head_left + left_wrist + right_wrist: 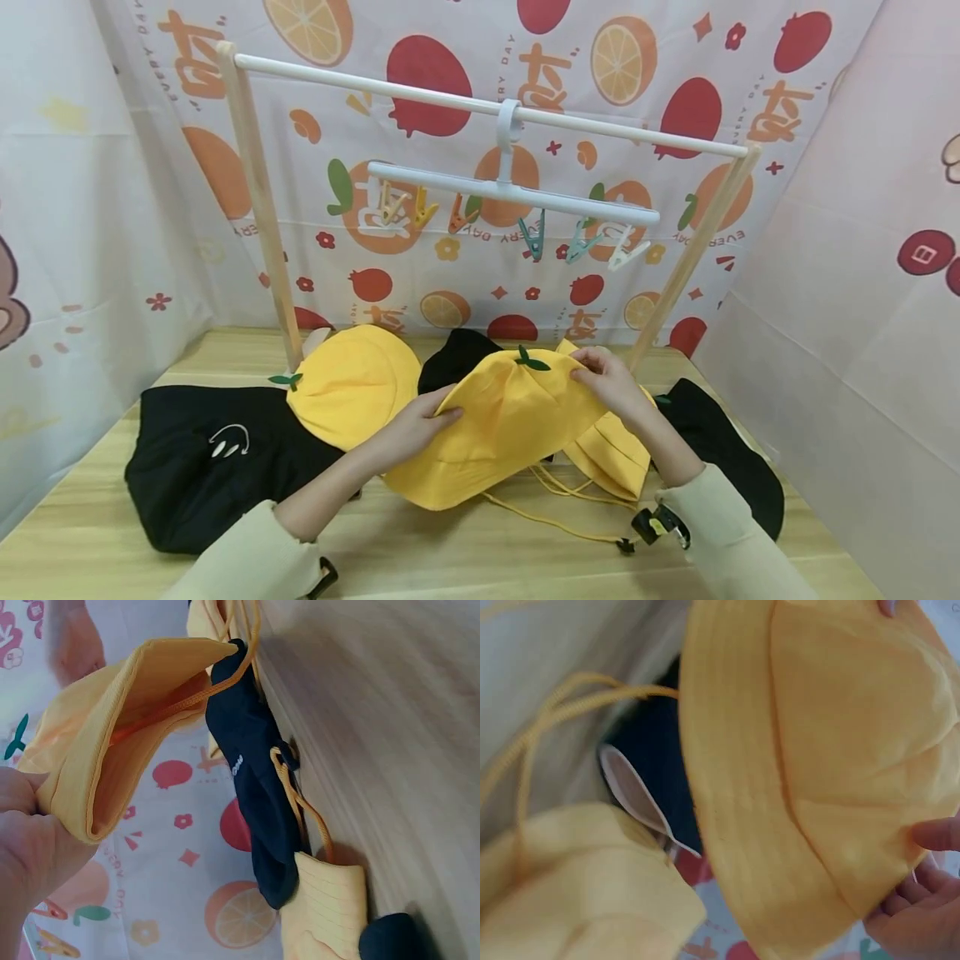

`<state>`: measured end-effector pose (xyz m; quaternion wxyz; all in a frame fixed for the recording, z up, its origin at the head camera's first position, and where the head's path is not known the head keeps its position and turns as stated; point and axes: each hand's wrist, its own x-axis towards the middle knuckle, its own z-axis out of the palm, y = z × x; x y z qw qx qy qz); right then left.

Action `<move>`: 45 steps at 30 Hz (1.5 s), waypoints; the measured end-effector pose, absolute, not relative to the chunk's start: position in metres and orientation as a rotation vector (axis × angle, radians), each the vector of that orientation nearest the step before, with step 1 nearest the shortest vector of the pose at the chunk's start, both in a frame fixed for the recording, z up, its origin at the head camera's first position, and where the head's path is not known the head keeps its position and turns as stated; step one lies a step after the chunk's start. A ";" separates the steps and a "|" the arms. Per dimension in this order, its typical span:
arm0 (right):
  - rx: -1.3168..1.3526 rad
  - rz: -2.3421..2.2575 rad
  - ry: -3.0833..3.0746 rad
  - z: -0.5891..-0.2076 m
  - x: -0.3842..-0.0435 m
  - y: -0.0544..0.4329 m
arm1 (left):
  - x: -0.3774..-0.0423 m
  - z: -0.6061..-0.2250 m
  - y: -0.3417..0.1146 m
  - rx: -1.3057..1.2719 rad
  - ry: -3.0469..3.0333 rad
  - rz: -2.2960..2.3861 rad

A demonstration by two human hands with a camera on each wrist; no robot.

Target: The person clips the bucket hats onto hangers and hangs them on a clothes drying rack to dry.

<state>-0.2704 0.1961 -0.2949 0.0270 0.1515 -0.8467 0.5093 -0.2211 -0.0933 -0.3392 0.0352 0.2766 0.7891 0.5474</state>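
Note:
A yellow bucket hat [502, 408] with a small green sprout on its crown is held up between both hands. My left hand [423, 429] grips its left edge, thumb on the near face. At the right side of the crown, my right hand [611, 383] pinches the cloth. In the left wrist view, the left hand [34, 840] holds the hat's side and its hollow underside [131, 750] shows. The right wrist view has the right hand [922, 900] with its thumb on the hat [840, 765]. A yellow cord [555, 525] hangs below, ending in a black toggle.
Another yellow hat [360, 383] lies left on black cloth [217, 467] printed with a face. A second yellow hat [615, 454] and a black item [720, 450] lie right. Behind, a wooden rack [258, 208] bears a white hanger [517, 194] with several coloured clips.

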 end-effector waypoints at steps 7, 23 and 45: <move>0.309 2.041 -2.029 -0.241 -0.293 0.208 | -0.224 -0.333 -0.087 0.862 2.513 1.670; 0.589 2.689 -1.319 -0.223 -0.303 0.209 | -0.228 -0.325 -0.073 0.802 2.589 1.703; 1.041 2.510 -1.584 -0.219 -0.284 0.188 | -0.233 -0.311 -0.069 0.817 2.571 1.759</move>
